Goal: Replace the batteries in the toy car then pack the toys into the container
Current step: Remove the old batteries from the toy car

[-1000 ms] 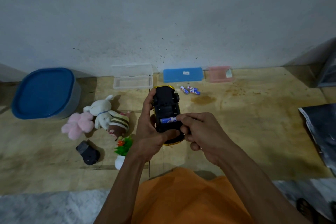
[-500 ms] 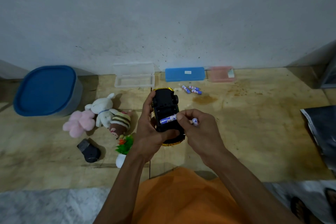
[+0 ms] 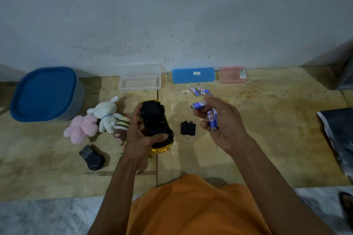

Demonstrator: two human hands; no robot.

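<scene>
My left hand [image 3: 140,137] grips the yellow toy car [image 3: 155,122], turned belly up with its black underside facing me. To its right, my right hand [image 3: 221,122] holds blue and white batteries [image 3: 211,118] in its curled fingers, one pinched near the fingertips. The black battery cover [image 3: 188,128] lies on the floor between my hands. Three more batteries [image 3: 199,90] lie further back. Left of the car sit a white plush rabbit [image 3: 106,113], a pink plush [image 3: 81,129] and a striped plush [image 3: 122,126]. A grey container with a blue lid [image 3: 45,93] stands at far left.
A clear open case [image 3: 139,77], a blue case [image 3: 193,75] and a pink case [image 3: 232,74] line the wall. A dark remote-like object [image 3: 92,157] lies front left. A dark sheet [image 3: 338,139] covers the floor at right. My orange shirt fills the bottom.
My right hand has pulled away from the car's battery bay to the right, taking batteries with it. The black cover now shows on the floor. The left hand keeps its hold on the car.
</scene>
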